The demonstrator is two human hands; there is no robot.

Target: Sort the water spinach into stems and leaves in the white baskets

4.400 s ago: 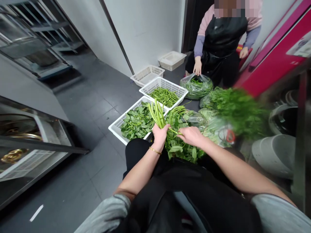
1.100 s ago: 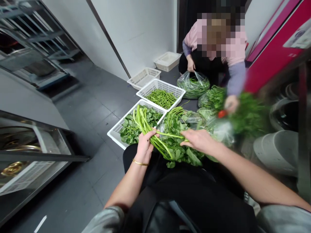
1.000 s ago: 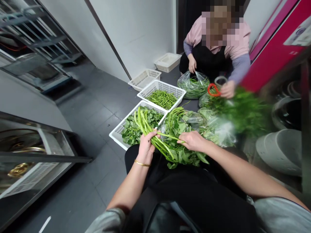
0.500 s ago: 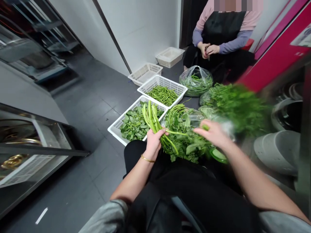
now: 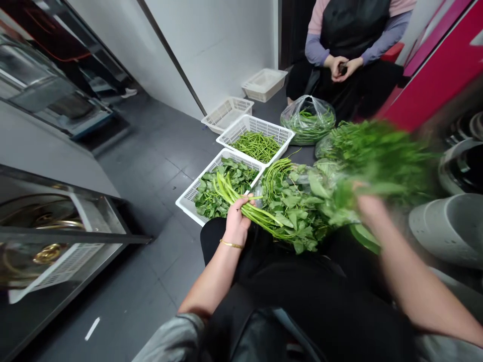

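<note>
My left hand [image 5: 237, 216] is closed round a bundle of long green stems [image 5: 260, 213] with leaves at their far end, held over my lap. My right hand [image 5: 368, 206] is blurred by motion at the right, in among a heap of leafy greens [image 5: 377, 156]; its fingers do not show clearly. Just ahead on the floor, a white basket [image 5: 188, 198] holds picked leaves, and a second white basket [image 5: 281, 133] behind it holds thin green stems.
A person in a black apron sits opposite, both hands [image 5: 341, 65] together. A clear bag of greens [image 5: 307, 120] lies at that person's feet. Two empty white baskets [image 5: 226, 111] stand by the wall. Grey basins [image 5: 441, 231] sit right, a steel counter [image 5: 56, 236] left.
My right hand has left the stems and swung right into the leafy heap. The left hand keeps its bundle, now tilted flatter. The person opposite has sat back and drawn both hands together.
</note>
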